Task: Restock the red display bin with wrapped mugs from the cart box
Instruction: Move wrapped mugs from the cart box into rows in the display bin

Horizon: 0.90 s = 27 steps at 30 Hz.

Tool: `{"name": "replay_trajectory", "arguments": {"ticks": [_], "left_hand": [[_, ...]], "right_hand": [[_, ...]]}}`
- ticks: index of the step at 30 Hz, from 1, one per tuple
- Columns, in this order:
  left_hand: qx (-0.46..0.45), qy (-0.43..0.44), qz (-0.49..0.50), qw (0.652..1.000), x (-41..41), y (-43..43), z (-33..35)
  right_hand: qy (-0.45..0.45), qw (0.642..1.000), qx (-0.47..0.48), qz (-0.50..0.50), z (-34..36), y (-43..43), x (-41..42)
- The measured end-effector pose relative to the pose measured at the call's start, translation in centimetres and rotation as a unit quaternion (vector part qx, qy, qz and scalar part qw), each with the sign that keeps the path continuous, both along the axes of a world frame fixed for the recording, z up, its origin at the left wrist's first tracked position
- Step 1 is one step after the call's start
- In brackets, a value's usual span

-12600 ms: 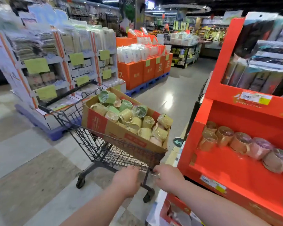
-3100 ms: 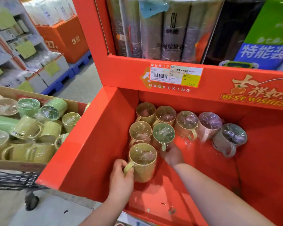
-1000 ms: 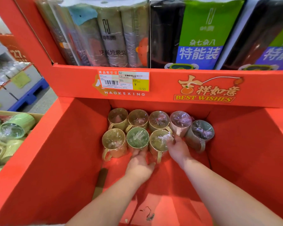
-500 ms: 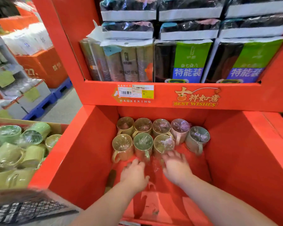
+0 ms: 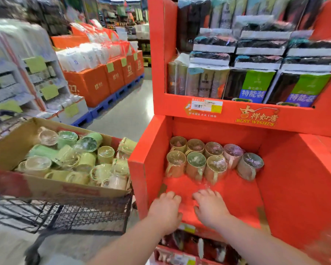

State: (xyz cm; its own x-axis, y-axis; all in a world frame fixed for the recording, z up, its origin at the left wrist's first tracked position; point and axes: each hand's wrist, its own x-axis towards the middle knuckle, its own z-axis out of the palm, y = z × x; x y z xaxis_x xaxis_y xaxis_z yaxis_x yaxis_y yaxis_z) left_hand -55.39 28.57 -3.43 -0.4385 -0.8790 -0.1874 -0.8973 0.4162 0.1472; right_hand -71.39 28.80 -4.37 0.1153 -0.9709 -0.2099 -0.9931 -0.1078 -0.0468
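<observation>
The red display bin [image 5: 287,188] holds several wrapped mugs [image 5: 196,163] in two rows against its back wall. My left hand [image 5: 165,210] and my right hand [image 5: 210,207] hover over the bin's front edge, apart from the mugs and holding nothing, fingers loosely bent. To the left, a cardboard box [image 5: 46,186] full of green, yellow and pink wrapped mugs [image 5: 73,159] sits on the wire cart [image 5: 69,217].
The shelf above the bin carries dark packaged goods [image 5: 256,73]. Another shelf with packages [image 5: 189,251] lies below the bin. Orange pallet boxes [image 5: 96,85] and white shelving [image 5: 17,73] line the aisle floor [image 5: 126,111] to the left.
Both hands have pulled back from the mugs toward the bin's front edge. The view has swung left and up, bringing the cart box into sight.
</observation>
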Motion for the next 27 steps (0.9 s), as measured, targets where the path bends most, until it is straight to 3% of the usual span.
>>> {"name": "replay_trajectory", "arguments": {"ticks": [17, 27], "left_hand": [[0.008, -0.006, 0.181, 0.983, 20.9, 15.3, -0.6], [0.029, -0.016, 0.274, 0.961, 28.4, 18.8, -1.3]], "right_hand": [[-0.015, 0.987, -0.027, 0.16, 0.7, 10.4, 20.6], [0.0, 0.969, 0.006, 0.248, 0.4, 11.3, 28.5]]}}
